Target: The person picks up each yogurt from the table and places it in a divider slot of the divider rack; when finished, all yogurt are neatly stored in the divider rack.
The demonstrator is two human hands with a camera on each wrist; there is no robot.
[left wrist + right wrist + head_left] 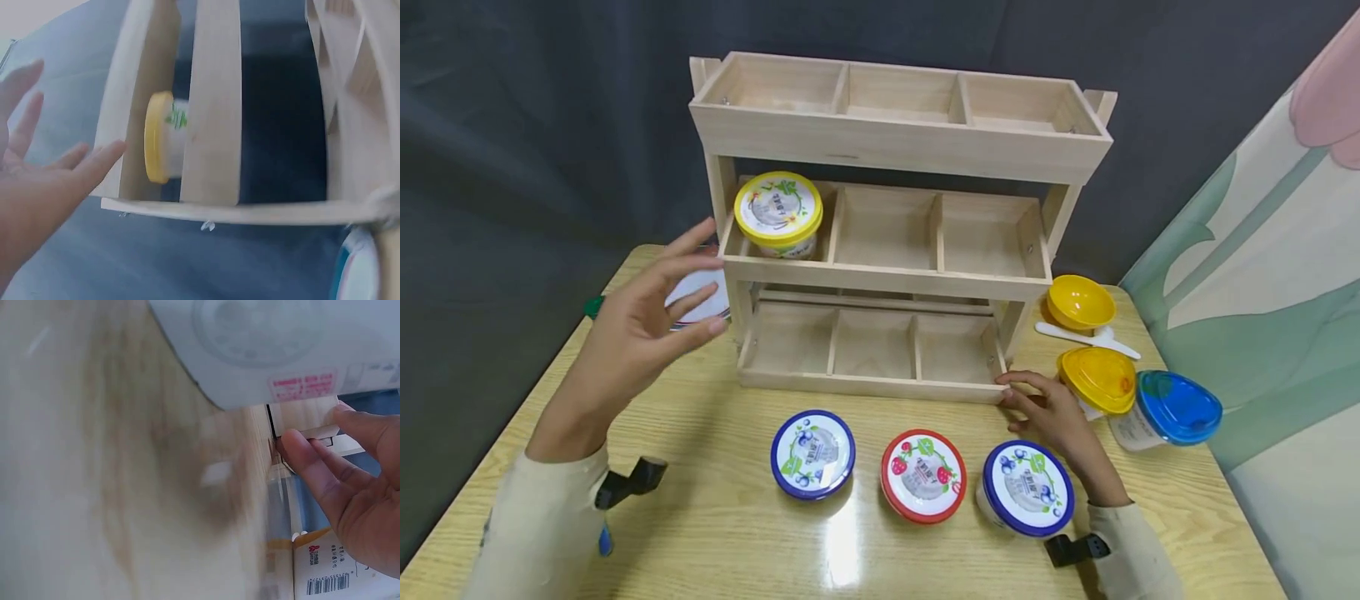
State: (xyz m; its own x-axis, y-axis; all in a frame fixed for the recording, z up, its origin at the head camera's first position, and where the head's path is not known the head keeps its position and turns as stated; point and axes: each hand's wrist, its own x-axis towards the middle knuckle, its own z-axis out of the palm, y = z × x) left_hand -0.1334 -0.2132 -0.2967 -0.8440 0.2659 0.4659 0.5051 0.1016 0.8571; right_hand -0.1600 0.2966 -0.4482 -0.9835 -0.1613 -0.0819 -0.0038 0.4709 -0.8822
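A three-tier wooden shelf [880,275] with divided trays stands at the middle of the table. My left hand [640,325] is raised in front of its left side, fingers spread and slightly bent, holding nothing. A yellow-lidded tub [778,212] sits in the middle tier's left compartment, just right of that hand; the left wrist view shows the tub [165,137] sideways. My right hand [1052,417] grips the bottom tray's front right corner, also seen in the right wrist view with the hand [356,481]. Two blue-lidded tubs [812,455] [1028,488] and a red-lidded tub [923,477] stand in front.
On the right are a yellow bowl [1081,302], a white spoon [1086,337], a yellow-lidded container [1097,382] and a blue-lidded container [1168,408]. A white round lidded item [703,296] is partly hidden behind the left hand. A dark curtain [550,125] hangs behind.
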